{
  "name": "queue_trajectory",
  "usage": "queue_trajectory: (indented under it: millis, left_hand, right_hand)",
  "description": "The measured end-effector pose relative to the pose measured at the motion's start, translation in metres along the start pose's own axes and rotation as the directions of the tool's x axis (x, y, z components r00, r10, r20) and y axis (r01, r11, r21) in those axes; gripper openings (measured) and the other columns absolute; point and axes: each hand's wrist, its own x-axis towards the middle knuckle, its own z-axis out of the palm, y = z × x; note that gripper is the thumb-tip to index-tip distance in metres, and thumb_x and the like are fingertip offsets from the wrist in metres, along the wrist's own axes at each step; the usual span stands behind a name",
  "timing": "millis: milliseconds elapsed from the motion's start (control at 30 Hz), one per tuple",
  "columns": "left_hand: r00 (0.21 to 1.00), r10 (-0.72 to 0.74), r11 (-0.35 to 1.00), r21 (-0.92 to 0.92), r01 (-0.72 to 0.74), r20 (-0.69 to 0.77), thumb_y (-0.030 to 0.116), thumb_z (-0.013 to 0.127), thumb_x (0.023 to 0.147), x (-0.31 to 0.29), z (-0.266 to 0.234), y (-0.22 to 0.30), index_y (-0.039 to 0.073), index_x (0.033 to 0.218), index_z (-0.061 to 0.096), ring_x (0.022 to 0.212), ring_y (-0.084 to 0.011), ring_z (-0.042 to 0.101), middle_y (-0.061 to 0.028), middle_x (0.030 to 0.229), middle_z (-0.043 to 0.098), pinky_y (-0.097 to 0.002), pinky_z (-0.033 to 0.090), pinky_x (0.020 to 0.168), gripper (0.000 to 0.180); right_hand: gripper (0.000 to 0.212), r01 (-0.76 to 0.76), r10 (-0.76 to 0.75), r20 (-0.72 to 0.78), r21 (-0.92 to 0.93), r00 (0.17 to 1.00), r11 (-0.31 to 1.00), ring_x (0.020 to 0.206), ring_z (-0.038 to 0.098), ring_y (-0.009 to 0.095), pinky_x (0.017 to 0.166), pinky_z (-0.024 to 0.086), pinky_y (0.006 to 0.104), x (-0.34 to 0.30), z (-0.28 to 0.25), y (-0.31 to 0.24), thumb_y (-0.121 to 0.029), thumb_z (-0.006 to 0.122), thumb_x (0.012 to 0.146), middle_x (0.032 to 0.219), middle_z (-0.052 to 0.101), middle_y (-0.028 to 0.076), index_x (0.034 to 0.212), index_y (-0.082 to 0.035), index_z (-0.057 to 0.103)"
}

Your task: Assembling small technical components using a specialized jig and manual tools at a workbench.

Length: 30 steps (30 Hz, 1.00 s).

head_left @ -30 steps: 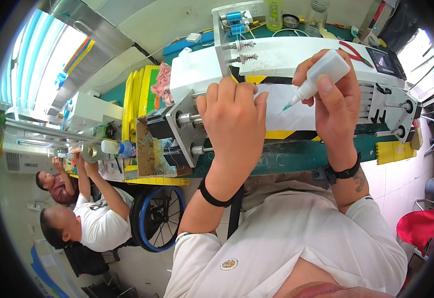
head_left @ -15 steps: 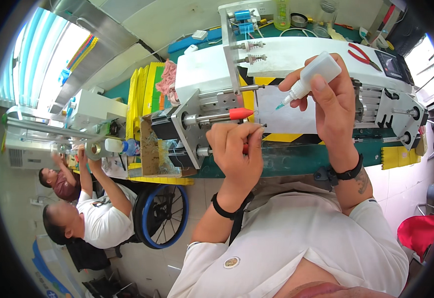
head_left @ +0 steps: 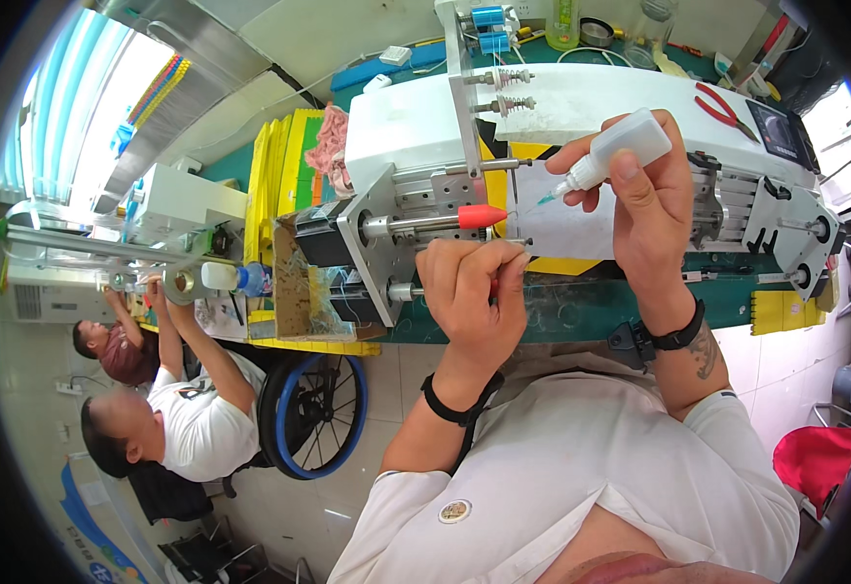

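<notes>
My right hand (head_left: 651,209) is closed round a small translucent white squeeze bottle (head_left: 628,146), tilted down to the left. Its thin needle tip points toward a red cone (head_left: 481,216) on the upper metal spindle of a winding machine (head_left: 373,234), with a short gap between them. Below that cone, my left hand (head_left: 474,292) has thumb and forefinger pinched together beside a small metal pin. Whatever lies between those fingertips is too small or hidden to make out. A second red part on the lower spindle is mostly covered by my left hand.
Red-handled pliers (head_left: 722,109) lie on the white machine housing, near a small screen (head_left: 778,129). Blue thread spools (head_left: 489,29) sit atop an upright bracket. A cardboard box (head_left: 299,307) stands left of the machine. Two other people (head_left: 206,419) work farther left.
The bottle's needle tip has come slightly closer to the upper red cone. My left hand keeps its pinch near the lower spindle. The whole view has shifted a little.
</notes>
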Motion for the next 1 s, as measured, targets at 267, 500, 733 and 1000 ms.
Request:
queue_trajectory:
  millis: [267, 500, 733, 1000]
  left_hand:
    - [1.000, -0.006, 1.000, 0.012, 0.006, -0.012, 0.000, 0.088, 0.086, 0.002, 0.002, 0.002, 0.013, 0.103, 0.076, 0.079, -0.0210, 0.055, -0.0004, 0.093, 0.064, -0.0377, 0.038, 0.077, 0.025]
    - [1.000, 0.002, 1.000, 0.014, -0.001, -0.023, 0.000, 0.088, 0.086, 0.002, 0.002, 0.002, 0.013, 0.102, 0.076, 0.078, -0.0208, 0.055, -0.0005, 0.092, 0.064, -0.0376, 0.038, 0.077, 0.024]
    - [0.999, 0.005, 1.000, 0.008, -0.005, -0.039, 0.000, 0.088, 0.086, 0.001, 0.004, 0.001, 0.012, 0.103, 0.076, 0.079, -0.0218, 0.055, -0.0012, 0.092, 0.064, -0.0377, 0.038, 0.076, 0.024]
    - [0.999, -0.033, 0.999, 0.010, 0.033, -0.012, -0.002, 0.087, 0.086, 0.000, 0.001, 0.004, 0.011, 0.103, 0.076, 0.080, -0.0230, 0.056, -0.0024, 0.093, 0.064, -0.0380, 0.040, 0.076, 0.024]
  right_hand:
    - [0.034, 0.003, -0.003, 0.025, 0.014, 1.000, 1.000, 0.083, 0.074, 0.014, 0.072, 0.057, 0.0264, 0.000, 0.002, 0.004, -0.039, 0.066, 0.117, 0.109, 0.083, 0.019, 0.125, -0.010, 0.051]
    - [0.031, 0.011, -0.011, -0.005, -0.001, 1.000, 1.000, 0.083, 0.073, 0.014, 0.073, 0.057, 0.0263, -0.001, 0.000, 0.002, -0.036, 0.065, 0.117, 0.109, 0.082, 0.019, 0.126, -0.010, 0.050]
    - [0.028, 0.034, -0.034, -0.024, -0.013, 0.999, 0.999, 0.081, 0.072, 0.014, 0.072, 0.055, 0.0265, -0.004, -0.009, 0.000, -0.033, 0.063, 0.118, 0.107, 0.082, 0.020, 0.126, -0.010, 0.050]
    - [0.028, 0.032, -0.033, -0.016, -0.023, 0.999, 0.999, 0.081, 0.071, 0.014, 0.072, 0.055, 0.0269, -0.007, -0.010, 0.000, -0.033, 0.063, 0.118, 0.107, 0.082, 0.019, 0.125, -0.009, 0.051]
